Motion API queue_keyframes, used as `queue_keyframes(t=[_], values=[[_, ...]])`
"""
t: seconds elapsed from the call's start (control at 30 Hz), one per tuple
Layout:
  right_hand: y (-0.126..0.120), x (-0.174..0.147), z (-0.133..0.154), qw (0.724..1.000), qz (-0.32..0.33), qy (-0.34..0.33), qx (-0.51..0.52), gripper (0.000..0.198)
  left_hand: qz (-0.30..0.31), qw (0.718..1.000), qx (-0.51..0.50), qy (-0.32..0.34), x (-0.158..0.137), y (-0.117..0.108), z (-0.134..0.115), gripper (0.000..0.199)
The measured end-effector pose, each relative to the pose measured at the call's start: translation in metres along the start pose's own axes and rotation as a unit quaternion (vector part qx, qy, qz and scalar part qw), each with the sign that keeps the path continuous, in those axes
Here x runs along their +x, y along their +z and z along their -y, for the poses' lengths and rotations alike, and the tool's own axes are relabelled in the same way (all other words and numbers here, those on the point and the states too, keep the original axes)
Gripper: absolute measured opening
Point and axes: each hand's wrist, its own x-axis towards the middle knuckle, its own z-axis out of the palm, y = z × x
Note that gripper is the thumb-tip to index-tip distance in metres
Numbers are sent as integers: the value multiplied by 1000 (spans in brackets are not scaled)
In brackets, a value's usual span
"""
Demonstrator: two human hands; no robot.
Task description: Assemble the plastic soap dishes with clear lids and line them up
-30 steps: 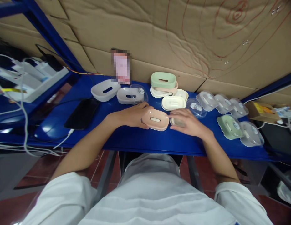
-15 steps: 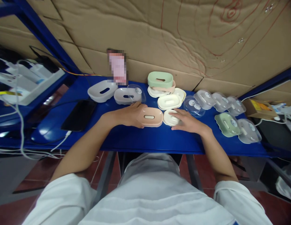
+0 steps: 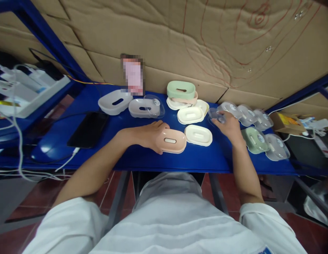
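Observation:
My left hand (image 3: 150, 135) grips the left end of a pink oval soap dish (image 3: 172, 140) that rests on the blue shelf (image 3: 143, 158). Just right of it lies a cream soap dish (image 3: 198, 134), untouched. My right hand (image 3: 229, 125) has reached to the right and back, and its fingers close on a clear plastic lid (image 3: 215, 114). Behind the cream dish sits another cream dish (image 3: 190, 115). A green dish (image 3: 181, 89) tops a small stack at the back.
Two grey dishes (image 3: 114, 101) lie at the back left, one with a clear lid (image 3: 153, 106). More clear lids (image 3: 255, 118) and a green dish (image 3: 255, 139) sit at the right. A black phone (image 3: 87, 129) with a cable lies left. Cardboard backs the shelf.
My right hand left the cream dish and moved right and back to the clear lid. My left hand stayed on the pink dish, which now lies flat.

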Motion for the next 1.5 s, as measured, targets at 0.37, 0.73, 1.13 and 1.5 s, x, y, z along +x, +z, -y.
queue_keyframes(t=[0.37,0.73,1.13,1.5], values=[[24,-39,52,909,129,-343,199,61,-19,994,-91,-57,12,3,10,114],[42,-52,77,879,173,-405,183,65,-62,989,-133,-36,14,10,24,129],[52,-53,92,871,162,-447,125,65,-79,988,-131,34,13,8,21,95],[60,-63,92,886,148,-423,119,65,-71,990,-115,36,11,6,18,94]])
